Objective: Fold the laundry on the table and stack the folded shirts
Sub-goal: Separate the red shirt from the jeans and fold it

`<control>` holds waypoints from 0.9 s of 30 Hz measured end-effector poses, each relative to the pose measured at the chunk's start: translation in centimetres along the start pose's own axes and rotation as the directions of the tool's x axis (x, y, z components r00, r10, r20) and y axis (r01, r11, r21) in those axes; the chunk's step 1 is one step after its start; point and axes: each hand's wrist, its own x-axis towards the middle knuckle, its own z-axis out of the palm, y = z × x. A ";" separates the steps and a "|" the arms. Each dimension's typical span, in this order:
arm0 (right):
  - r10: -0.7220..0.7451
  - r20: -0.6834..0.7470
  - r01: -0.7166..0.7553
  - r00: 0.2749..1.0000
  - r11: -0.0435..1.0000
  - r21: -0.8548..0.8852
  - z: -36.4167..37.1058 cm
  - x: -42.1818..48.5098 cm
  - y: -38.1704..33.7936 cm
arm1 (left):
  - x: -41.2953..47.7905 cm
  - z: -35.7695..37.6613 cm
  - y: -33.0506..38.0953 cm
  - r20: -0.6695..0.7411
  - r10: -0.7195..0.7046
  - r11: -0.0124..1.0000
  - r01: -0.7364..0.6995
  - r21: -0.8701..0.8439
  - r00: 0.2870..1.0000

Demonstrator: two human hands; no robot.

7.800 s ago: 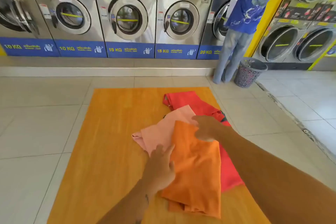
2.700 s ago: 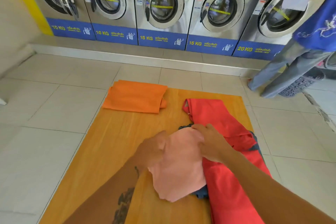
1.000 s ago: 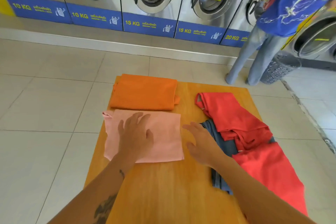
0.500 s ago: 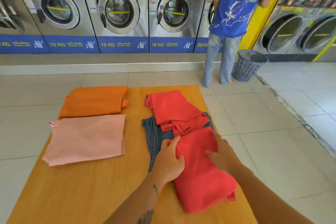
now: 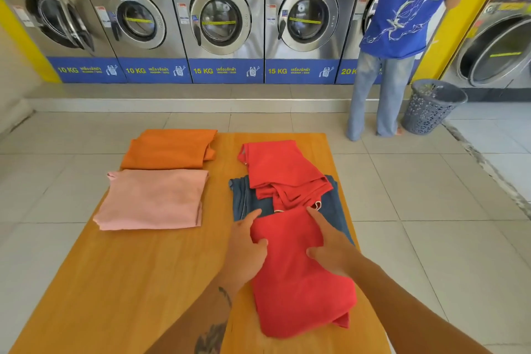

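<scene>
Half a second ago the left hand (image 5: 247,250) and right hand (image 5: 330,250) were already laid on the near red shirt (image 5: 298,282); since then the view has been swung a bit left, and the shirt is still pressed down. The fingers of both hands are kept flat and a little apart, not wrapped around the cloth.

A wooden table (image 5: 138,282) is set on pale floor tiles, with a row of washing machines (image 5: 221,20) behind it. A person in a blue shirt (image 5: 402,8) is seen beside a grey basket (image 5: 431,106).

The red shirt is laid long from near edge to far edge, along the right edge, over blue jeans (image 5: 247,198). Another red cloth (image 5: 278,167) is piled behind. A folded pink shirt (image 5: 152,198) and a folded orange shirt (image 5: 169,149) are placed near the far left corner.
</scene>
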 end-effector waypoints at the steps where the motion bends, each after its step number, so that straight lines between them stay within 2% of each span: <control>1: -0.022 -0.021 0.022 1.000 1.000 -0.004 0.3 -0.1 0.2 | -0.1 0.1 0.0 0.010 -0.005 1.000 0.005 0.001 1.000; 6: -0.120 -0.032 0.121 0.992 0.992 0.029 1.4 -0.7 0.6 | -0.7 -0.4 -1.0 0.019 -0.077 0.992 0.078 -0.095 0.997; 9: -0.138 -0.049 0.140 0.989 0.990 0.034 1.8 -0.7 0.2 | -1.1 -1.1 -1.3 -0.009 -0.078 0.982 0.075 -0.173 0.997; 14: -0.161 -0.116 0.183 0.980 0.958 0.221 3.5 0.0 -2.8 | -1.1 -4.7 -2.3 -0.038 -0.120 0.934 0.100 -0.344 0.992; 16: -0.172 -0.120 0.197 0.978 0.949 0.247 5.0 0.5 -4.4 | -1.0 -7.0 -3.0 -0.052 -0.136 0.912 0.104 -0.396 0.989; 21: -0.248 -0.063 0.256 0.967 0.946 0.198 10.2 2.1 -10.7 | -1.2 -14.8 -6.2 -0.093 -0.145 0.908 0.095 -0.409 0.985; 27: -0.373 0.143 0.376 0.917 0.927 0.008 17.2 4.4 -20.4 | -2.6 -24.3 -12.2 -0.197 -0.205 0.891 0.100 -0.442 0.959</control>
